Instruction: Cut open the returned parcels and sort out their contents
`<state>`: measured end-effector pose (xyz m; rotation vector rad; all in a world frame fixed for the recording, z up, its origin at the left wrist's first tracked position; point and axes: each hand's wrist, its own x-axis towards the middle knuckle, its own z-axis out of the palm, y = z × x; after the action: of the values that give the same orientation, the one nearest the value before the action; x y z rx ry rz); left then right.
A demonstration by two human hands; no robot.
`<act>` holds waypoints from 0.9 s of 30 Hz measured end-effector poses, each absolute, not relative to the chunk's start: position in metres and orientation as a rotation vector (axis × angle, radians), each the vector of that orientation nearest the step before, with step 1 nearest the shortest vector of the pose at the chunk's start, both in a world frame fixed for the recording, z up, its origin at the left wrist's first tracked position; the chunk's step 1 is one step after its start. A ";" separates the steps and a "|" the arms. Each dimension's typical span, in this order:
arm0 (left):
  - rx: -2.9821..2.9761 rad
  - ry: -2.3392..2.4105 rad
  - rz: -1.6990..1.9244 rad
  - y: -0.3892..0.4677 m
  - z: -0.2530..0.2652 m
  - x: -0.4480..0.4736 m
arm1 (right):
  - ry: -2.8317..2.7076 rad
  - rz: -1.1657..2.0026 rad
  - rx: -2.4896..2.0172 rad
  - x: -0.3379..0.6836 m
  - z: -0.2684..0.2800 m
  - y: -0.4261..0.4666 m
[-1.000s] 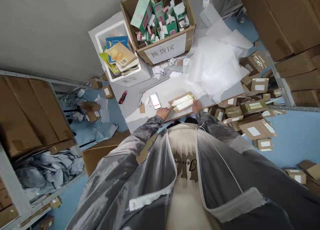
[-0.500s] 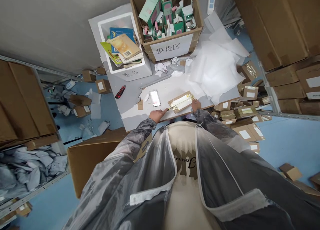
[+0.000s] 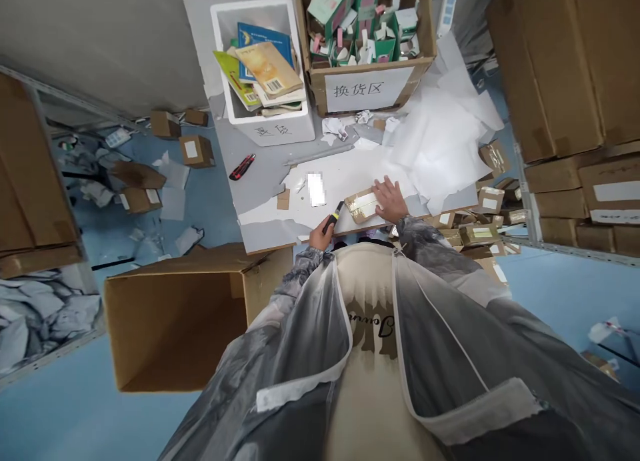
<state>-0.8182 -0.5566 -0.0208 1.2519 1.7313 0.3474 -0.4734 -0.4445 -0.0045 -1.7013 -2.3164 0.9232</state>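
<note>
In my left hand (image 3: 320, 236), at the table's front edge, is a black box cutter (image 3: 334, 217) with a yellow band, its far end close to the left side of a small cardboard package (image 3: 361, 207). The package lies flat on the white table surface, with a pale label and shiny tape on it. My right hand (image 3: 391, 199) rests on the package's right part with fingers spread, hiding that end. To the left, a phone (image 3: 315, 189) with a blurred screen lies on the table. A small brown card piece (image 3: 283, 199) sits left of the phone.
A red-black utility knife (image 3: 243, 167) lies at the left. Behind stand a foam box (image 3: 280, 133) of books and a carton (image 3: 320, 91) of green boxes. White foam sheets (image 3: 440, 141) are heaped at right. A large open carton (image 3: 175, 274) stands on the floor at left.
My right hand has gone from gripping the package's right edge to lying spread on top of it. My left hand has shifted slightly right, the cutter now showing more. The view has shifted.
</note>
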 end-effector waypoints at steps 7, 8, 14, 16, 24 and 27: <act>1.401 1.782 0.242 -0.548 -0.011 -0.789 | -2.575 0.978 -1.661 -0.479 -0.006 -0.409; 1.421 1.788 0.215 -0.549 -0.010 -0.785 | -2.575 0.968 -1.675 -0.480 -0.007 -0.409; 1.466 1.790 0.151 -0.560 -0.006 -0.767 | -2.617 0.899 -1.711 -0.480 -0.005 -0.415; 1.481 1.774 0.141 -0.564 -0.006 -0.764 | -2.643 0.848 -1.733 -0.480 -0.004 -0.418; 1.542 1.716 0.078 -0.584 -0.006 -0.767 | -2.544 0.868 -1.792 -0.484 -0.008 -0.426; 1.574 1.635 0.018 -0.599 -0.006 -0.778 | -2.525 0.873 -1.776 -0.488 -0.007 -0.426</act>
<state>-0.7778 -0.5991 -0.0057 1.5738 1.6353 0.0176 -0.4880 -0.4260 -0.0070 -1.7757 -2.5246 0.8728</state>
